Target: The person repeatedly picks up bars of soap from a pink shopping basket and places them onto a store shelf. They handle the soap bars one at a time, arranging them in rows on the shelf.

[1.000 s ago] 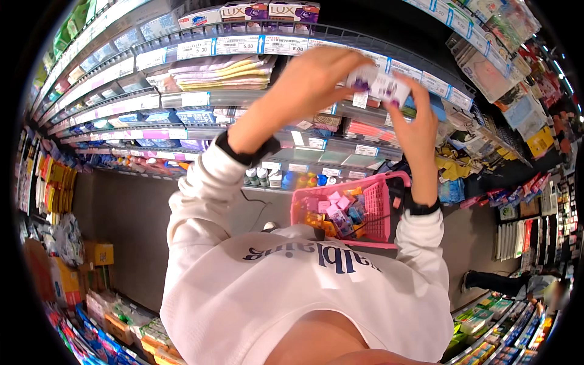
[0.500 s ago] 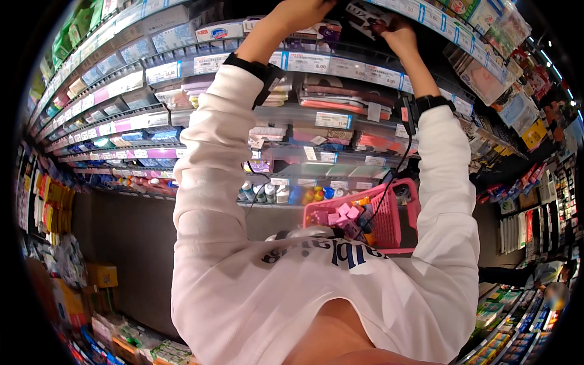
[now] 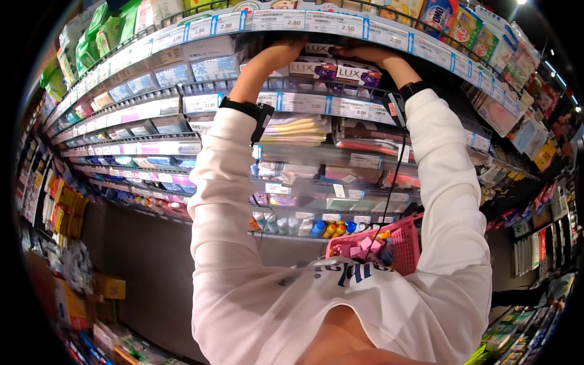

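Note:
On a shelf under the overhanging price rail, my left hand [image 3: 283, 53] reaches in from the left and my right hand [image 3: 372, 55] from the right. Between them lies a dark soap box [image 3: 319, 49], on top of other boxes. My fingers press against its two ends; some fingertips are in shadow. Just below my hands, a white and purple soap box [image 3: 359, 73] stands at the shelf front beside a similar soap carton [image 3: 311, 69]. Black bands with small devices sit on both wrists.
A price rail [image 3: 280, 20] overhangs my hands. Pale boxes [image 3: 210, 59] fill the shelf to the left. Folded towels [image 3: 296, 129] lie on a lower shelf. A pink basket [image 3: 406, 246] with pink blocks stands below right, near bottles. Thin cables hang from my wrists.
The view has shifted, so the shelf sits lower in the picture. The soap box in my right hand, tilted before, now lies level on the stack, with both hands closer together around it.

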A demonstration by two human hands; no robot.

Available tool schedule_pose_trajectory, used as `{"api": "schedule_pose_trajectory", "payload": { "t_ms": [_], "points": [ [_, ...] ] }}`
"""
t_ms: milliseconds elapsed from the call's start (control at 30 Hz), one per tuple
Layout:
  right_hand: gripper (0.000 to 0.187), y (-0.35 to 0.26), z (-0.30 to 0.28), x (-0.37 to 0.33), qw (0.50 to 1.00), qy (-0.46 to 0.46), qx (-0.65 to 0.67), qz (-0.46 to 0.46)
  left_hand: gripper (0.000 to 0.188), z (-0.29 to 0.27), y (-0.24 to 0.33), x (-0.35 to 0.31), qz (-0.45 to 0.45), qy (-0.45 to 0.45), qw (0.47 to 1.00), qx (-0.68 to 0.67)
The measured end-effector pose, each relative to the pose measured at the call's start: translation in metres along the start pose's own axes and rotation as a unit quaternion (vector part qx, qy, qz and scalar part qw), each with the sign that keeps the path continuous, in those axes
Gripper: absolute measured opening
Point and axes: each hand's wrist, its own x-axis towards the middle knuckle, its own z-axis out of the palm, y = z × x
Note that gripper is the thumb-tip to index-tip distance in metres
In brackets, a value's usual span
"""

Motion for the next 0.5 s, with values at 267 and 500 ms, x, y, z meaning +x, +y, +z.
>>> {"api": "schedule_pose_trajectory", "payload": {
  "t_ms": [267,500],
  "points": [
    [0.046,0.005,0.009,0.006,0.998,-0.059,-0.024,-0.002,0.046,-0.006,0.025,-0.006,-0.048,-0.102,0.992,-0.054],
    [0.042,-0.010,0.010,0.002,0.988,-0.062,-0.140,-0.001,0.043,0.001,0.020,-0.004,-0.015,-0.093,0.995,-0.012]
  ]
}}
